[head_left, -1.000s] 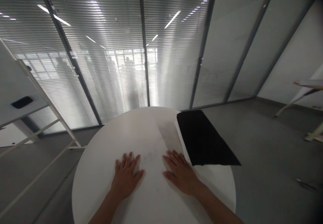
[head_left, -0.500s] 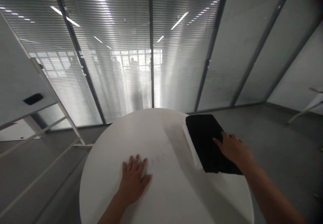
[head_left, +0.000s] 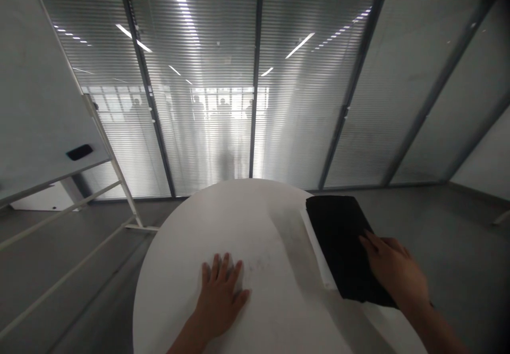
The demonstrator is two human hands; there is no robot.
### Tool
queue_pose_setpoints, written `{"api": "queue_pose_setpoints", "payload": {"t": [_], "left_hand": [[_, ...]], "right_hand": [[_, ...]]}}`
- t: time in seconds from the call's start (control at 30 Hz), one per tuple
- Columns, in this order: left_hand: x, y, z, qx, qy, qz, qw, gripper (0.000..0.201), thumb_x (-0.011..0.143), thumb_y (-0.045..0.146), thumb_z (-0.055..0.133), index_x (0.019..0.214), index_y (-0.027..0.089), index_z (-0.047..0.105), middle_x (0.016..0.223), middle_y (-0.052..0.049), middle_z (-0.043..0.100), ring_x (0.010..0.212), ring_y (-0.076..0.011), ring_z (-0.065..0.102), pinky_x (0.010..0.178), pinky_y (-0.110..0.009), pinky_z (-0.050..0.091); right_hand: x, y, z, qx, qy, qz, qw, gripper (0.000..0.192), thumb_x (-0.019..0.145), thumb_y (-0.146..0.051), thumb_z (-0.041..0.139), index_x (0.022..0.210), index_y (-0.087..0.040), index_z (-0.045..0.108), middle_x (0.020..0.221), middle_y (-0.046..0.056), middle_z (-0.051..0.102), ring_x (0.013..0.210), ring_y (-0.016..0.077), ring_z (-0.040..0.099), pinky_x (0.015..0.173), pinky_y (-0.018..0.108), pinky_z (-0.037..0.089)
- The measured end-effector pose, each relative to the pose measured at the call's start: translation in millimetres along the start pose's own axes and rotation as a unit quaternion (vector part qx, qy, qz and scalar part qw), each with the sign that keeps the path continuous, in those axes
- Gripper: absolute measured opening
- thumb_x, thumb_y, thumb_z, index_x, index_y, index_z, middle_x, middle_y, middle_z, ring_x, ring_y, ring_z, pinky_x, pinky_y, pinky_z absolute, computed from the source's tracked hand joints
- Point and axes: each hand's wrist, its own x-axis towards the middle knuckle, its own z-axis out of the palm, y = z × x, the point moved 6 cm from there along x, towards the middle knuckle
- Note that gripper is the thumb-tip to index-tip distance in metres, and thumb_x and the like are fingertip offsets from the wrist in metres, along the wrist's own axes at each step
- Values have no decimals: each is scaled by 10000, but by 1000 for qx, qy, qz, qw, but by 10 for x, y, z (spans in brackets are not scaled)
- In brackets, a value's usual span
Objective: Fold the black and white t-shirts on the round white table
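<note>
Cloth point(head_left: 338, 237) lies under the flat, open right hand point(head_left: 394, 274), long axis running away from the person, while the left hand point(head_left: 221, 295) rests spread and empty on the table point(head_left: 239, 210), well apart.

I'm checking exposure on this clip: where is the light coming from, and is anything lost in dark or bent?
Head view: backlit through the blinds, with glare at centre; the black cloth under the right hand shows no detail; frame posts bow outward and the corners darken; the left hand is sharp.

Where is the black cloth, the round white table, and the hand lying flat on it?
black cloth point(head_left: 338, 237), head view, middle of the fabric
round white table point(head_left: 223, 210), head view, bare top
left hand point(head_left: 221, 298), head view, back of the hand
</note>
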Motion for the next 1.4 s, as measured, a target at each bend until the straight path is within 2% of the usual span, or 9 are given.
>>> {"api": "queue_pose_setpoints", "payload": {"t": [0.17,0.3,0.5,0.63,0.83,0.97,1.17,1.33,1.4], "left_hand": [[1,34,-102,-28,-23,-11,999,670,899,632,389,1504,350,337,1608,-92,197,1472,-400,79,1128,-672,52],[83,214,-394,-82,-8,-21,996,438,906,415,469,1306,298,602,1440,-100,513,1371,-368,386,1113,-672,161],[336,1067,-1089,-287,96,122,945,463,943,437,449,1358,249,535,1263,-89,609,1157,-233,568,1040,-409,426],[495,1410,-1207,-320,166,127,924,533,912,438,534,1397,222,487,1287,-125,557,1170,-262,534,1017,-422,440],[485,1115,-1336,-330,272,80,900,284,957,360,471,899,211,705,921,-74,622,904,-207,591,826,-361,501],[482,821,-1930,-298,316,78,897,249,960,317,463,985,228,695,945,-52,635,895,-185,596,843,-337,498],[661,711,-2875,-167,332,113,922,238,967,323,449,941,226,664,918,-26,641,922,-188,579,873,-327,473],[674,697,-3201,-73,372,58,924,285,979,385,432,1030,229,664,934,-47,599,952,-212,583,887,-361,453],[658,662,-3258,-33,369,34,928,320,984,408,417,1043,224,672,936,-54,575,939,-219,591,882,-377,447]], "right_hand": [[54,12,-87,51,-18,10,998,544,925,-570,340,1253,-248,630,1160,108,664,925,310,664,800,448,518],[114,-161,-299,107,-25,46,993,534,895,-590,408,1179,-228,681,1154,123,685,898,328,681,781,461,520],[127,-1039,-823,317,-32,58,946,423,761,-540,617,1025,-236,748,1094,64,727,1049,304,659,968,431,471],[76,-1698,-1084,444,-55,32,894,361,739,-489,648,951,-222,767,994,42,749,982,262,680,924,370,499],[153,-1981,-964,526,-133,20,840,311,731,-430,691,930,-204,765,888,43,751,836,242,688,795,360,522],[190,-2144,-822,591,-251,24,766,354,728,-465,720,934,-178,735,867,55,734,775,220,668,689,331,508],[67,-2452,-812,666,-312,-44,676,442,767,-499,716,1096,-209,659,991,48,696,856,189,639,768,327,498],[-396,-2733,-698,681,-427,-162,573,657,743,-585,719,1293,-260,565,1250,77,620,1176,251,557,992,424,423],[-495,-2847,-637,667,-449,-177,568,678,719,-581,741,1278,-240,566,1214,78,637,1130,259,581,957,429,448]]}}
